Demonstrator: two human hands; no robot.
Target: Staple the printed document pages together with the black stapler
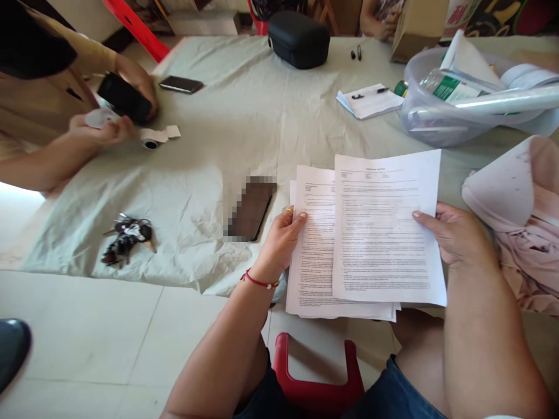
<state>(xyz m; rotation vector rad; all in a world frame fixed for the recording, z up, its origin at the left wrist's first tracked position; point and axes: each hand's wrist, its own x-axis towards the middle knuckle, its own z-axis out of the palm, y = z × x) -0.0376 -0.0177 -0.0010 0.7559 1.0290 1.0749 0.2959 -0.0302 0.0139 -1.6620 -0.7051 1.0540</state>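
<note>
My left hand (280,237) is closed on the left edge of a stack of printed sheets (312,256), thumb on top. In my right hand (458,233) is a single printed sheet (388,233), pinched at its right edge between the thumb and the fingers behind. That sheet overlaps the right part of the stack, and both are held over the table's near edge. Just left of my left hand lies a dark smartphone (253,209), partly pixelated. The fingers behind the paper are hidden.
Keys (128,238) lie at the front left of the cloth-covered table (192,174). Opposite, a person's hands (105,128) hold a dark device. A black case (299,39), a notepad with a pen (370,102), a plastic basin (458,116) and pink cloth (528,244) are around.
</note>
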